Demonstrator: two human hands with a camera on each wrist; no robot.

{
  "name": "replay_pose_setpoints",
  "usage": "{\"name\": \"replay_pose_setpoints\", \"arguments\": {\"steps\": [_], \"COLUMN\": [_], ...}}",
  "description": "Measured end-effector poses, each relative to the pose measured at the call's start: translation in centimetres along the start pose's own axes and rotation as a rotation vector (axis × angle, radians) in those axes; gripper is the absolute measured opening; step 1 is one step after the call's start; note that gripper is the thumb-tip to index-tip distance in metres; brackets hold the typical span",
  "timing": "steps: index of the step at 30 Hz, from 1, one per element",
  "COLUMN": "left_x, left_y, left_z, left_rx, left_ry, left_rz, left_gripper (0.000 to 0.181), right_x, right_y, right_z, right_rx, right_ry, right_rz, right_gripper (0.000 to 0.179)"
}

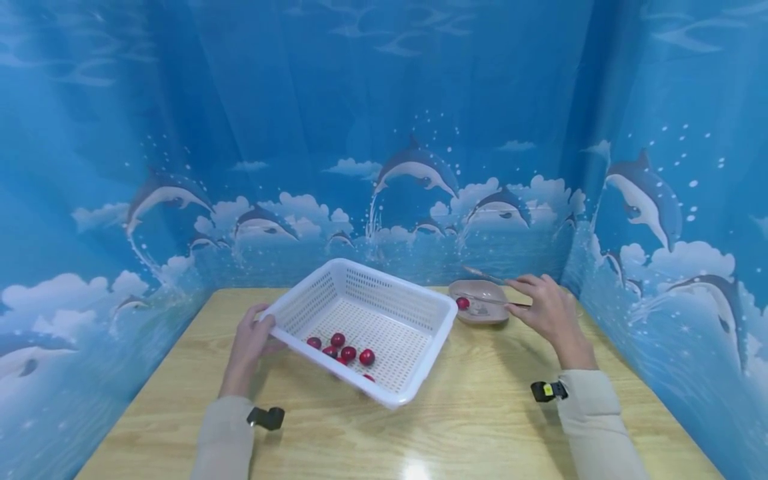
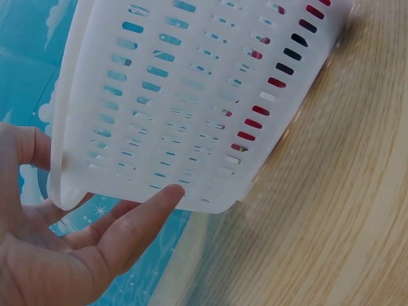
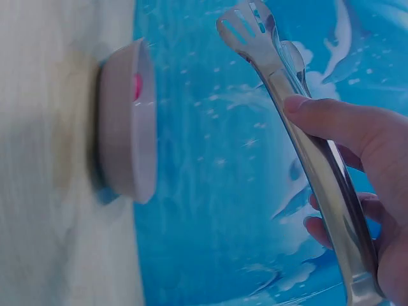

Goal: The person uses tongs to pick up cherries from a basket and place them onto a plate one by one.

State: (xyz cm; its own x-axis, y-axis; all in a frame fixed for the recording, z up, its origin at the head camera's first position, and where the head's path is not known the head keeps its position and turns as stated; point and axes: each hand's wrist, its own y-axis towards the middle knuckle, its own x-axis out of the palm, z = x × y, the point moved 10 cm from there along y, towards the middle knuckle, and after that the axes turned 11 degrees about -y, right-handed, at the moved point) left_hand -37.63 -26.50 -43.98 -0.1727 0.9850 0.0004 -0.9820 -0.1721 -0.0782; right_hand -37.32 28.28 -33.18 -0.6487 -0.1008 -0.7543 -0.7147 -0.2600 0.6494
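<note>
My left hand [image 1: 247, 347] grips the left end of a white plastic basket [image 1: 403, 331], tilted with its near side down. In the left wrist view, one finger [image 2: 150, 213] lies against the slotted wall [image 2: 185, 83]. Several red cherries [image 1: 349, 354] have gathered along the basket's lower near side. My right hand [image 1: 547, 313] holds metal tongs [image 3: 312, 162] with slotted ends, the thumb on one arm. The tongs overlap a small pale pinkish bowl [image 1: 493, 289] in the head view. One cherry [image 1: 463, 303] lies at the bowl's left side.
A light wood table [image 1: 468, 420] bears the bowl, which stands near its far edge. Blue curtains [image 1: 300, 133] printed with dolphins rise behind the table and along both sides, close to the right hand's side.
</note>
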Motion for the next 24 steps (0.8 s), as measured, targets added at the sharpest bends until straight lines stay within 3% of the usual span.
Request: {"name": "replay_pose_setpoints", "arguments": {"steps": [9,14,24], "left_x": [0.1,0.1,-0.1], "left_y": [-0.1,-0.1,0.0], "left_z": [0.0,0.0,0.0], "left_rx": [0.001,0.002,0.005], "left_ry": [0.005,0.005,0.005], "left_rz": [0.0,0.0,-0.003], "left_gripper": [0.061,0.061,0.06], "right_x": [-3.3,-4.3,-6.0], "right_y": [0.6,0.6,0.6], "right_z": [-1.8,-2.7,-4.5], "right_rx": [-0.028,-0.05,-0.151], "right_ry": [0.007,0.036,0.066], "right_rz": [0.068,0.087,0.219], "right_gripper": [0.05,0.048,0.051]}}
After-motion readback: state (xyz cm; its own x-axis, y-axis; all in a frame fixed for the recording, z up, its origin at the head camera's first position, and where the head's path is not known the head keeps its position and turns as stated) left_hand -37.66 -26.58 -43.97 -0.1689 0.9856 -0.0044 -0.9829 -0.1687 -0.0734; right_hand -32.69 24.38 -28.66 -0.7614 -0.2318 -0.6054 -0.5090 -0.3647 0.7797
